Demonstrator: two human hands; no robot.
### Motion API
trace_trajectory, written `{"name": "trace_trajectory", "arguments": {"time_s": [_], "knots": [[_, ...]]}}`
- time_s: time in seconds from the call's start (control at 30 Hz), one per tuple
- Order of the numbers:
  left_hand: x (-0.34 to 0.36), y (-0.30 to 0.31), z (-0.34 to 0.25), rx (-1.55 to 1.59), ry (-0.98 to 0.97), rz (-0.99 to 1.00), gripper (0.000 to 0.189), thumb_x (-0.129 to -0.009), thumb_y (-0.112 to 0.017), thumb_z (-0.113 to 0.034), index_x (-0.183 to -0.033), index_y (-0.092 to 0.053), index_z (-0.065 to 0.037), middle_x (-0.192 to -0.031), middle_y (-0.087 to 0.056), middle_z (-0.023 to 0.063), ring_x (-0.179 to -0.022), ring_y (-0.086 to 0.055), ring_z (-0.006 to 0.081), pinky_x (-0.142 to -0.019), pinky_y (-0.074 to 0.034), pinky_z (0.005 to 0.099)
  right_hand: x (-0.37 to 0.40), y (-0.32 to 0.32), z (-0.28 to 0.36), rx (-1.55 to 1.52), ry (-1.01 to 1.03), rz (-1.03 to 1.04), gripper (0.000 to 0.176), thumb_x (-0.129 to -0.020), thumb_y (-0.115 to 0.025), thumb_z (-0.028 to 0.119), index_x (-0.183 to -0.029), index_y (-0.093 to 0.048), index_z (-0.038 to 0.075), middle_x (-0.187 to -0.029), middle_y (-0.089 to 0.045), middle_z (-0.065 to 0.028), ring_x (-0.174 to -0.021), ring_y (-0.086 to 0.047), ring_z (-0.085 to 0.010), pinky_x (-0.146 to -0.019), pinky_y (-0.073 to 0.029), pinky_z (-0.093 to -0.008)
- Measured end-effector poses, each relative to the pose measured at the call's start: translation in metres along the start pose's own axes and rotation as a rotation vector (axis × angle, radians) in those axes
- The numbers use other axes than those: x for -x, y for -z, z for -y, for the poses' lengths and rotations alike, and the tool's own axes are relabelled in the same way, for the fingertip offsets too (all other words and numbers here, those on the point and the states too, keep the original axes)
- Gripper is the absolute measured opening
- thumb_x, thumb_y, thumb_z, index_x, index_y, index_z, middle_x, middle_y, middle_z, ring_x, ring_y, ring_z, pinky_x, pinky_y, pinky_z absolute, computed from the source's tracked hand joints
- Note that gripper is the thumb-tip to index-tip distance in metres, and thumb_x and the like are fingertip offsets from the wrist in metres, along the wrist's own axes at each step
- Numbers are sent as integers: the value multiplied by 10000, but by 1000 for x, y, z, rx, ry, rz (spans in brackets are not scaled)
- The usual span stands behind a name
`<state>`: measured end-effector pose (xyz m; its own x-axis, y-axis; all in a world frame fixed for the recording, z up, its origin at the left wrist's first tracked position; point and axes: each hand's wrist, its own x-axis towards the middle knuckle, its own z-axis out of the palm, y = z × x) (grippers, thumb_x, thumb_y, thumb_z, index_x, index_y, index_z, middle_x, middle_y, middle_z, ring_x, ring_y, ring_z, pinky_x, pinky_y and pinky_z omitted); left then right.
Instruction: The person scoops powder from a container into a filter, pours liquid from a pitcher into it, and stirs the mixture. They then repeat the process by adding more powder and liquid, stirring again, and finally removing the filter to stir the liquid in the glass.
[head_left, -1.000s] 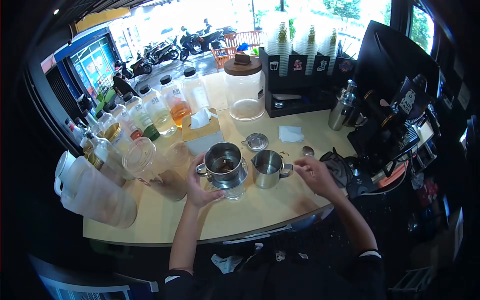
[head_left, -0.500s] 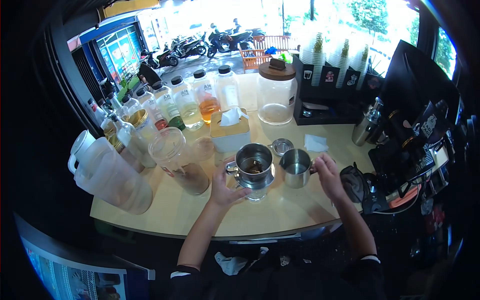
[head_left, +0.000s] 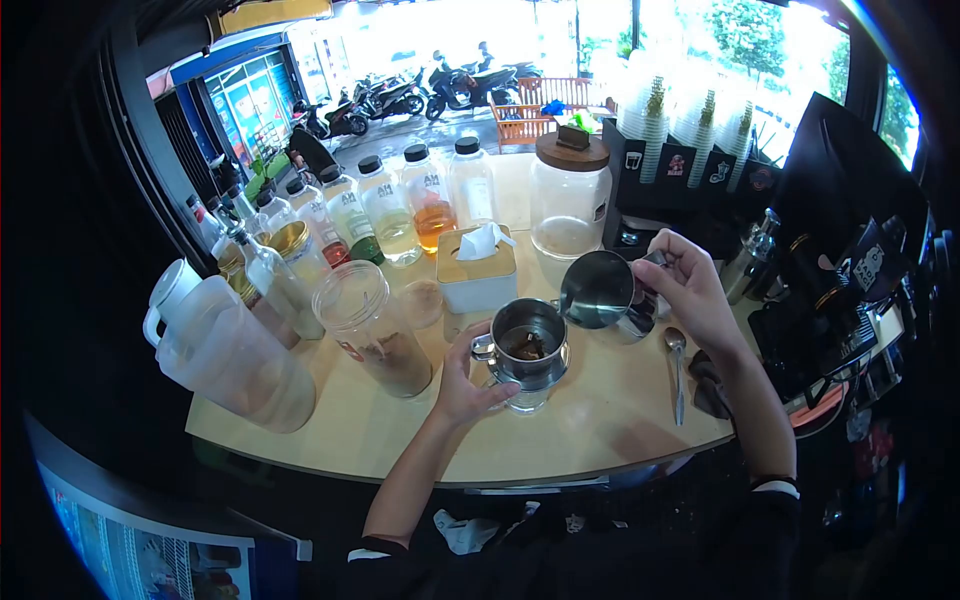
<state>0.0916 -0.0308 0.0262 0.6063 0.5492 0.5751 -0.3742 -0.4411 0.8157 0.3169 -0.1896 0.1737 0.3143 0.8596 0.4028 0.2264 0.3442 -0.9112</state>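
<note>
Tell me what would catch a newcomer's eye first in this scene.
Probably the shiny metal pitcher, held tilted by the right hand above the table, just beside the metal cup that the left hand steadies. Next, likely the bottle of orange liquid in the row behind the tissue box, and the big clear jar with a wooden lid to its right.

A metal pitcher (head_left: 597,289), tipped toward the camera, hides most of the lid behind it. The coffee dripper (head_left: 529,337) covers much of the glass (head_left: 527,399) beneath. Glare washes out the street beyond the motorbikes (head_left: 470,85); lettering on the bottles (head_left: 380,208) is too small to read.
</note>
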Motion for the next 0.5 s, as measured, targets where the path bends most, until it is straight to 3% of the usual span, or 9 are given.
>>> {"name": "trace_trajectory", "arguments": {"time_s": [0.1, 0.3, 0.5], "knots": [[0, 0, 1, 0, 0, 4, 843, -582, -854, -375, -1250, -497, -6, -1201, -558, 118, -1152, -522, 222, -1015, -366, 366, -5, -10, 10, -92, -7, 64, 146, -908, -598, 51, -843, -475, 7, -769, -568, -9, -697, -557, -26, -614, -477, -193], [-1, 1, 0, 2, -13, 14, 829, -583, -849, -356, -1247, -498, -6, -1194, -565, 114, -1143, -528, 220, -1014, -367, 368, -14, -23, 25, 126, -10, 118, 212, -888, -632, 81, -808, -448, 12, -768, -554, -1, -725, -559, -11, -605, -487, -187], [-1, -1, -3, 20, -6, 18, 826, -586, -847, -353, -1248, -495, -6, -1191, -567, 110, -1145, -527, 220, -1015, -365, 371, -20, -24, 27, 277, -20, 137, 235, -874, -642, 88, -768, -442, 25, -652, -426, 57, -695, -514, 3, -594, -440, -176]]}}
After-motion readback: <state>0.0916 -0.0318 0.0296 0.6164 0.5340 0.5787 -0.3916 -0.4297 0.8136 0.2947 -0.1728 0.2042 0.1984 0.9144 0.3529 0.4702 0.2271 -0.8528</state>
